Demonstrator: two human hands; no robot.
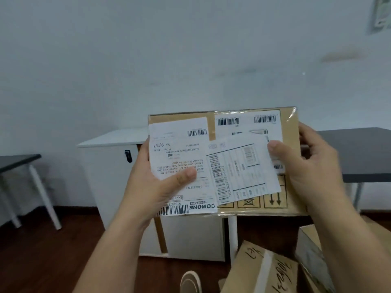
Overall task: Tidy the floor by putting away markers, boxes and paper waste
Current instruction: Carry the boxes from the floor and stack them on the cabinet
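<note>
A brown cardboard box (291, 132) covered with white shipping labels is held up at chest height, its labelled face turned to me and upside down. My left hand (154, 187) grips its left edge, thumb pressed across the big white label (179, 149). My right hand (306, 163) grips the right edge, thumb on a smaller loose-looking label (243, 172). Two more cardboard boxes lie on the floor below: one with handwriting and white tape (260, 269), and another at the right (309, 244).
A white cabinet (110, 166) stands against the pale wall behind the box. A dark table with white legs (19, 161) is at the left, and a dark tabletop (359, 149) at the right. The floor (53, 254) is dark wood. A shoe (190, 282) shows at the bottom.
</note>
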